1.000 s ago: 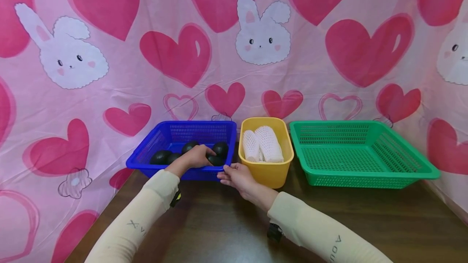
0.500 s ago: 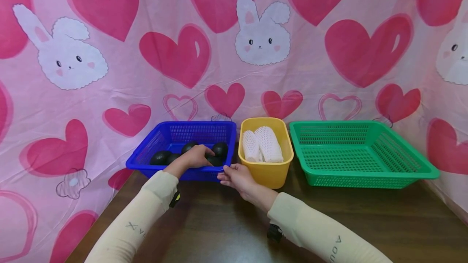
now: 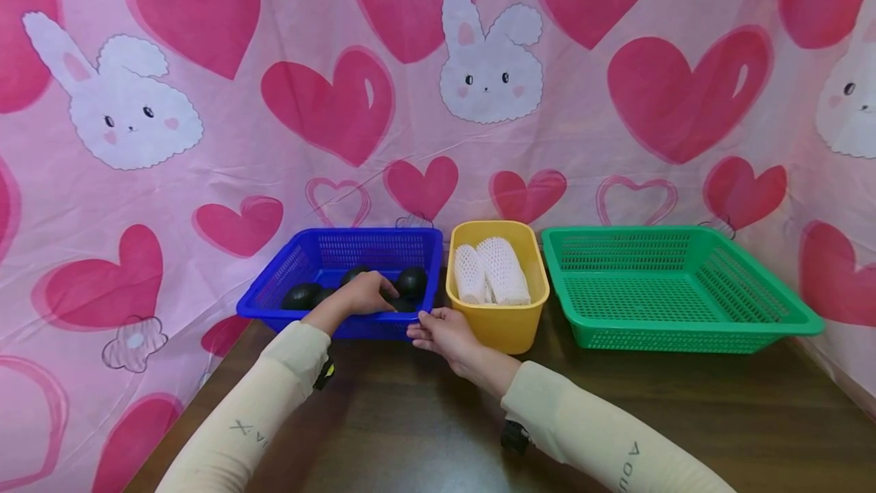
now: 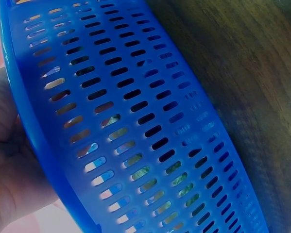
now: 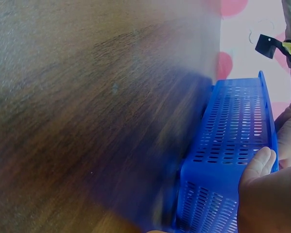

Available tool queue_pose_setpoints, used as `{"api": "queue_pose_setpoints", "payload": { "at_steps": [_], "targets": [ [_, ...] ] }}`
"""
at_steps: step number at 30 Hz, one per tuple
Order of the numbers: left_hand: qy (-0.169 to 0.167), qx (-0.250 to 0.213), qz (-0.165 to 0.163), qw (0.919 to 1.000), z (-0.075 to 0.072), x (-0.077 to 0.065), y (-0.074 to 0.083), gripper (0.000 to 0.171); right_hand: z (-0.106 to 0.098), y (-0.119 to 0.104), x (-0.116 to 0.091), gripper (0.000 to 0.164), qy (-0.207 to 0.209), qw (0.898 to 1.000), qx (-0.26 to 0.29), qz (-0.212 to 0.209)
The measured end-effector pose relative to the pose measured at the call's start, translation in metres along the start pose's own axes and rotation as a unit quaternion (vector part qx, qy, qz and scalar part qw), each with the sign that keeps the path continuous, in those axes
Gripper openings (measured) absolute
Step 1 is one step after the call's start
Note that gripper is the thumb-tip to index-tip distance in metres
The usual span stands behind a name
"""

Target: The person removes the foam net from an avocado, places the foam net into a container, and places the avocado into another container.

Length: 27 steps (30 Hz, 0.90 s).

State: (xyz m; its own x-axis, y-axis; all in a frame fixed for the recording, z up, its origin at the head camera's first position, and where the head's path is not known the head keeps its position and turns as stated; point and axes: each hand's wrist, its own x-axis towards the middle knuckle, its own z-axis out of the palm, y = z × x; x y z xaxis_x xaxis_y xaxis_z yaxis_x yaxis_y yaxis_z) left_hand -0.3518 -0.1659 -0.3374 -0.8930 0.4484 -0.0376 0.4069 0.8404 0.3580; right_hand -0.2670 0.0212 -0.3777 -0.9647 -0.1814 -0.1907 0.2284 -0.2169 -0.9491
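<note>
My left hand (image 3: 366,293) reaches over the front rim into the blue basket (image 3: 363,233), fingers bent down at a dark avocado (image 3: 404,305) near the right end. Its fingertips are partly hidden there, and I cannot tell if they hold the fruit. Around it lie more dark avocados, one (image 3: 411,281) to the right and another (image 3: 299,297) at the left. The left wrist view has the palm (image 4: 11,160) behind the perforated wall. My right hand (image 3: 448,335) pinches the basket's front right corner, thumb on the rim; the right wrist view also shows its thumb (image 5: 258,162) there.
A yellow bin (image 3: 503,326) with white foam net sleeves (image 3: 503,268) stands just right of the blue basket. Farther right is a green basket (image 3: 630,295) with a bare bottom. All stand on a dark wooden table (image 3: 424,417) before a pink heart-print cloth (image 3: 411,128).
My left hand has shifted slightly left and down inside the blue basket, at the same avocado. My right hand has stayed at the basket's corner.
</note>
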Motion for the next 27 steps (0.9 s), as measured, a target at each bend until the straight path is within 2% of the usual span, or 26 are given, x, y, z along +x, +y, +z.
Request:
{"api": "queue_pose_setpoints", "payload": {
  "at_steps": [9, 15, 22, 27],
  "targets": [
    [0.021, -0.008, 0.002, 0.9998, -0.004, -0.004, -0.003, 0.030, 0.001, 0.001, 0.003, 0.022, 0.001, 1.000, 0.001, 0.002],
    [0.021, -0.017, -0.006, 0.9996, -0.006, -0.006, -0.003, 0.029, -0.001, 0.001, 0.002, 0.020, -0.009, 1.000, 0.003, 0.000],
    [0.020, -0.018, -0.005, 0.9996, -0.008, -0.008, -0.001, 0.027, -0.009, 0.000, -0.002, 0.030, -0.036, 0.999, -0.011, -0.001],
    [0.015, -0.018, -0.007, 0.9997, -0.009, -0.008, -0.003, 0.026, -0.014, -0.001, -0.007, 0.033, -0.047, 0.998, -0.029, 0.014]
  ]
}}
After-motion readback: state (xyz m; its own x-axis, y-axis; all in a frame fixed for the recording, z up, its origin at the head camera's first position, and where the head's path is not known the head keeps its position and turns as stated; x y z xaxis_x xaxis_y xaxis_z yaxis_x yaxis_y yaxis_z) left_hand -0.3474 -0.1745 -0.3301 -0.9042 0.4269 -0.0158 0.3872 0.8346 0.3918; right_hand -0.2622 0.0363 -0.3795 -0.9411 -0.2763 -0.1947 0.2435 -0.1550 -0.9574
